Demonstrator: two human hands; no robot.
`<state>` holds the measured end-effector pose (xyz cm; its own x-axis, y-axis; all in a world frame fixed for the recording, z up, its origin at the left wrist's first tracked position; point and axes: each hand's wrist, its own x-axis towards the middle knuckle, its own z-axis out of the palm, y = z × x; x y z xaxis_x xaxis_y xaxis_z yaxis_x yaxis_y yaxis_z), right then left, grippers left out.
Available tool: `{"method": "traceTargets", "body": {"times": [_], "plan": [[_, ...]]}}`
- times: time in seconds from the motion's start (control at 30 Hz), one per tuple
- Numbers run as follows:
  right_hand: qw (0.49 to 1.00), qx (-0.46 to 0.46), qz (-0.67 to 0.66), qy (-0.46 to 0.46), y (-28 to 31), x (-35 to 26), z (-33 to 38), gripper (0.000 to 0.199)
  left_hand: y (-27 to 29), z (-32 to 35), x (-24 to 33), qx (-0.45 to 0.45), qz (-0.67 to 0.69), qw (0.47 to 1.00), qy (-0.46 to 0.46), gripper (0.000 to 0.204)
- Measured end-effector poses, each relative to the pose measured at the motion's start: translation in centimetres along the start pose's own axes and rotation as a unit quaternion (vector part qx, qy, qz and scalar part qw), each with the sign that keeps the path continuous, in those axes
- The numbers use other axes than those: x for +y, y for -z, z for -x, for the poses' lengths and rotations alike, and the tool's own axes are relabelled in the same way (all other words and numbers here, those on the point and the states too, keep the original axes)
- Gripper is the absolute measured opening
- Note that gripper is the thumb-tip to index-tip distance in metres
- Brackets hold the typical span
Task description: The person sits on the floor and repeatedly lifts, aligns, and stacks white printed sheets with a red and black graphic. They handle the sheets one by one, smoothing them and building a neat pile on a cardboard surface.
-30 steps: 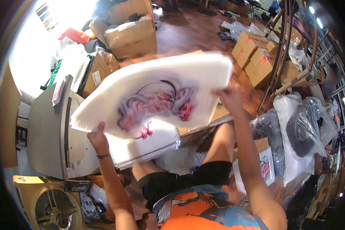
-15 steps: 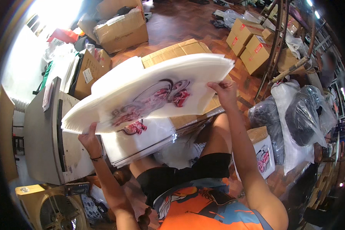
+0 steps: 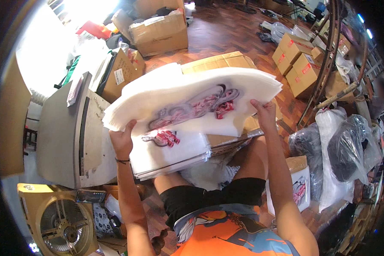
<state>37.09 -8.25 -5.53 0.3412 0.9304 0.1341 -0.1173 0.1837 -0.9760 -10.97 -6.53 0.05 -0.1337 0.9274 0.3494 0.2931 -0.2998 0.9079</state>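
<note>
A thick sheaf of white, slightly see-through sheets (image 3: 179, 100) spans the space between my hands, bowed along its far edge. Its face carries a blurry red, grey and black print. My left hand (image 3: 123, 138) pinches the near left corner, thumb on top. At the near right corner, my right hand (image 3: 264, 113) is closed on the same sheaf. Under it lies another stack of white printed sheets (image 3: 175, 157), with part of a red and grey print showing. A cardboard box (image 3: 219, 62) sits beneath, partly covered by the sheets.
A grey-sided cabinet (image 3: 59, 132) stands at left, above a yellow fan (image 3: 66, 228). Closed cartons (image 3: 303, 72) and plastic-wrapped bundles (image 3: 347, 145) are on the right. An open cardboard box (image 3: 160, 36) stands farther off. A white printed package (image 3: 301, 190) lies by my right arm.
The whole view has shifted, so the scene sits farther right. The held sheaf is less slanted, and more of the lower stack's print shows. Both hands keep their hold.
</note>
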Motion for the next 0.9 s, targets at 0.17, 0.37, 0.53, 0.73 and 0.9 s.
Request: {"method": "traceTargets", "body": {"times": [0.17,0.37,0.53,0.73,0.9], "plan": [[0.993,-0.086,-0.067,0.04,0.2,-3.1,-1.2,0.025,4.5,1.4,-0.5,-0.194,0.376,0.898,0.122,0.026],[0.978,-0.203,-0.004,0.052,0.1,-5.2,-3.0,0.021,-0.2,-2.6,5.1,-0.092,0.055,0.992,0.069,0.059],[0.991,-0.113,-0.038,0.058,0.1,-4.8,-3.3,0.015,1.4,-2.6,2.6,-0.01,0.134,0.989,0.062,0.047],[0.993,-0.106,-0.041,0.013,1.3,-4.3,-3.7,0.018,0.6,-2.2,0.7,0.006,-0.052,0.995,0.087,0.035],[0.979,-0.134,-0.142,0.051,2.3,-2.7,-3.7,0.02,5.0,-1.9,-6.4,-0.008,-0.125,0.992,-0.006,0.039]]}}
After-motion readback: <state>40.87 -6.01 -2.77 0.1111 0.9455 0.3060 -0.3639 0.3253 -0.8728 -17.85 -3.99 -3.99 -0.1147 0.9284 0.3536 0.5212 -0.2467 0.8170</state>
